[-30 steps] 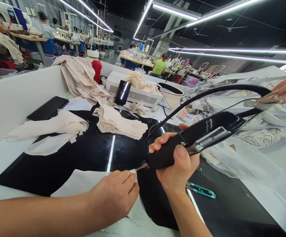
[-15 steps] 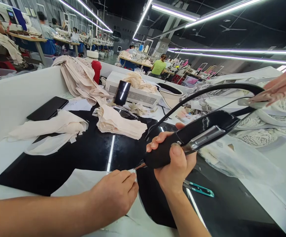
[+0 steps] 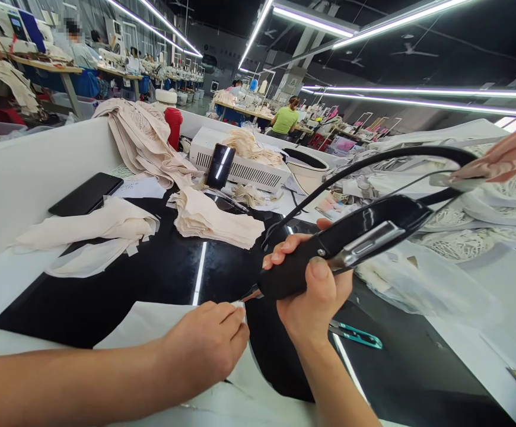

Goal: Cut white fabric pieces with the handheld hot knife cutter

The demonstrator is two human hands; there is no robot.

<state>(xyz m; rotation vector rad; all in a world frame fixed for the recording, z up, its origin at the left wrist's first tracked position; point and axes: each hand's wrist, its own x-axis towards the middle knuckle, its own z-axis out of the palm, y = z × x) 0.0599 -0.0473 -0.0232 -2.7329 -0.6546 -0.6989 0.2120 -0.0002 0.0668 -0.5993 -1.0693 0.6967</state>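
Observation:
My right hand [image 3: 315,290] is wrapped around a black corded hand tool [image 3: 351,234], with a silver lever along its side and the thumb near that lever. Its thin copper-coloured tip [image 3: 252,294] points down to the left and meets, or nearly meets, the edge of a white fabric piece [image 3: 146,323]. My left hand [image 3: 211,341] is closed with its fingertips pinching that fabric beside the tip. Part of the cloth lies hidden under the left hand and forearm. Teal thread snips [image 3: 358,335] lie on the black mat [image 3: 173,273], right of my right wrist.
Stacked cream fabric pieces [image 3: 216,219] lie ahead, with more cream cloth [image 3: 93,228] at left. A phone [image 3: 220,166] leans on a white vented box [image 3: 249,169]. Lace garments [image 3: 489,196] are heaped at right. The tool's cord [image 3: 387,155] arches rightward. Another person [image 3: 285,118] sits farther back.
Almost nothing differs. The tool's rear end and both hands appear shifted very slightly, along with a small movement of the view; both grips stay the same.

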